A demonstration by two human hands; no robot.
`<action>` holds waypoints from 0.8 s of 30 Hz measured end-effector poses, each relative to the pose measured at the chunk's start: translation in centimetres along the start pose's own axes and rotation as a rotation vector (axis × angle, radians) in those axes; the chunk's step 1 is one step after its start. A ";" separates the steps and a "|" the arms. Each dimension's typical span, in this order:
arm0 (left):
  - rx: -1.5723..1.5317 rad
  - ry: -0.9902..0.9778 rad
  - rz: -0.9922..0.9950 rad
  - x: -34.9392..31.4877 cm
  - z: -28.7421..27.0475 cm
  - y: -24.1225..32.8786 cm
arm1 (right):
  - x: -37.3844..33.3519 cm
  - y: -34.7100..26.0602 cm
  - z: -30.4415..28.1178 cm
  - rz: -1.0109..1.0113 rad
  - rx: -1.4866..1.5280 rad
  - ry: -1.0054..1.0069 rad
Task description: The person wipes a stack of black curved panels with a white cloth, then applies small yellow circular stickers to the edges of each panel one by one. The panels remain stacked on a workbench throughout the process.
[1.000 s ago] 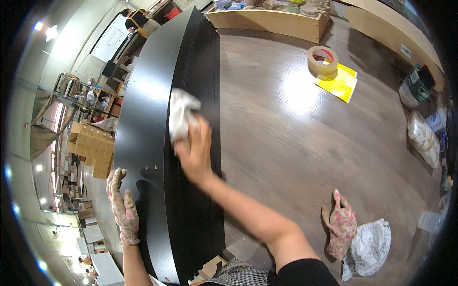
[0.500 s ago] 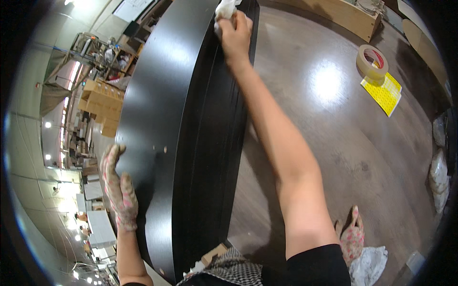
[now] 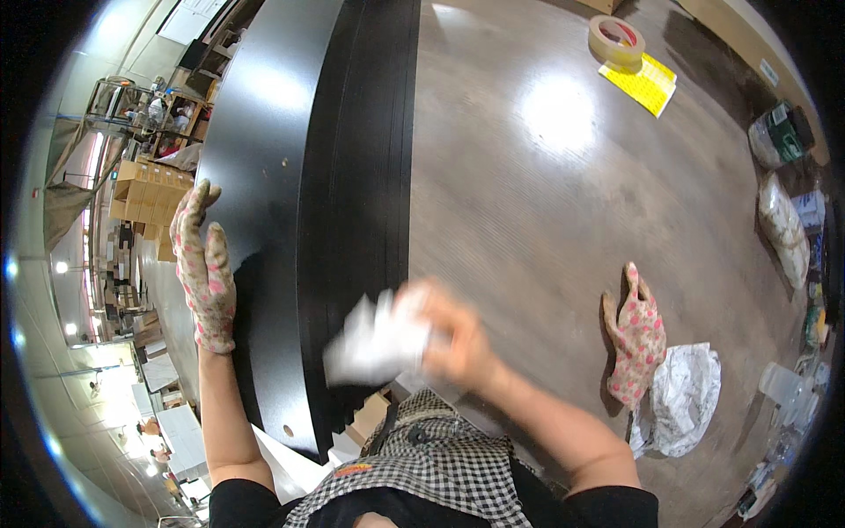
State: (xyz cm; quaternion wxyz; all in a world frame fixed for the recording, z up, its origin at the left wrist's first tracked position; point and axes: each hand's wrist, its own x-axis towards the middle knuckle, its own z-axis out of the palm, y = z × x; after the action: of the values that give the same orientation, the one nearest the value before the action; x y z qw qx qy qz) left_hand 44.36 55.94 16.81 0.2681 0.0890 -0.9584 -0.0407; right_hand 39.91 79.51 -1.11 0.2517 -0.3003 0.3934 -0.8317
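**White rag (image 3: 374, 348) gripped above black boards (image 3: 264, 106)**

In the head view, the right hand (image 3: 456, 339) was clamped on the rag over the boards' near right corner, contact unclear through blur. The gloved left hand (image 3: 208, 286) lay along their left edge, thumb and fingers apart. A spare glove (image 3: 637, 343) lay toward the table's (image 3: 502, 211) near edge.

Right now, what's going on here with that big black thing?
A person has a white cloth in their bare right grip, by the near end of some black boards. Their gloved left grip is at the boards' left edge, fingers stretched out. On the table to the right lie a spotted glove and a crumpled cloth. Farther off are a roll of tape and a yellow sheet.
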 end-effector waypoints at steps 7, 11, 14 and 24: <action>-0.166 0.033 0.060 -0.4 0.3 -1.5 | 15.8 6.3 -0.6 -0.045 -0.522 0.575; -0.160 0.015 0.051 -0.5 0.4 -1.9 | 1.7 6.3 4.2 -0.078 -0.520 0.399; -0.264 0.021 0.054 -0.5 0.3 -1.9 | -9.0 3.2 5.3 0.253 -0.304 -0.112; -0.261 0.045 0.121 0.0 0.1 -1.2 | 1.9 0.6 3.6 0.134 0.176 0.283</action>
State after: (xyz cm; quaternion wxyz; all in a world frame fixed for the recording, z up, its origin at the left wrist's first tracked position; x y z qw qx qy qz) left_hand 44.48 54.76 16.63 0.3009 -0.0039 -0.9423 -0.1468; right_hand 41.21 76.08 0.86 0.2740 -0.1299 0.3697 -0.8783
